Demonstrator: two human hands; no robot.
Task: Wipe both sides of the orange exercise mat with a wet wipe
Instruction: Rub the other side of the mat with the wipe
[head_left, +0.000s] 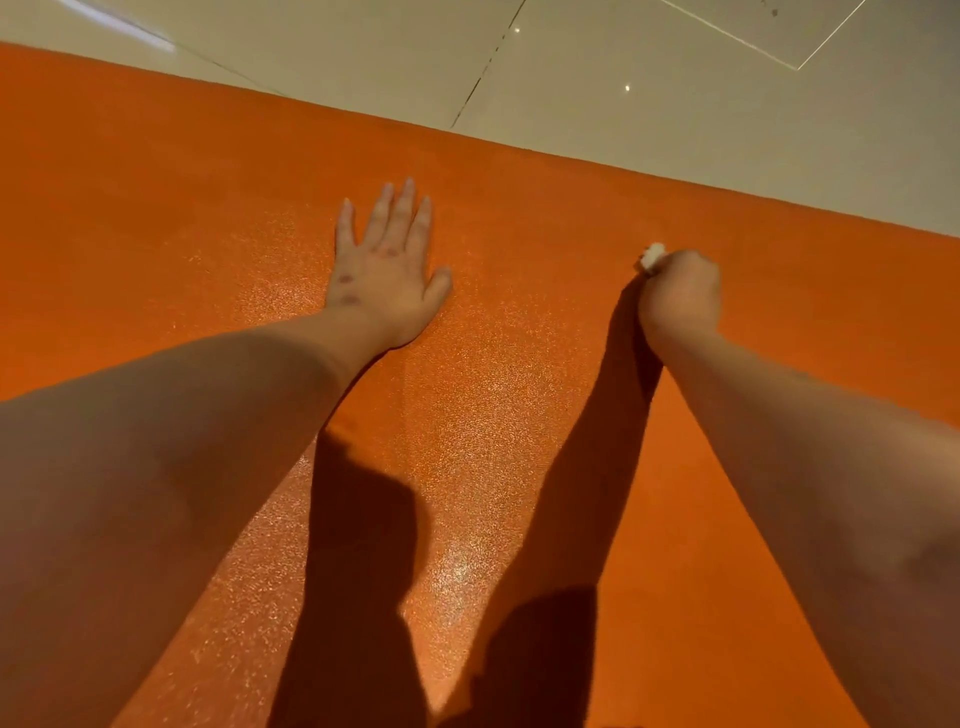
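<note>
Head view, left hand (387, 275) flat on orange mat (519, 374), right hand (680, 291) fisted round wipe (652, 255) near far edge

Pale tiled floor (623, 52) w/ orange mat (156, 182) flat on it.

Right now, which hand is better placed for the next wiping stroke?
Right. The right hand grips the wet wipe, down at the orange mat. The left hand lies flat on the mat, fingers straight, holding nothing; it is probably better used for bracing.
</note>
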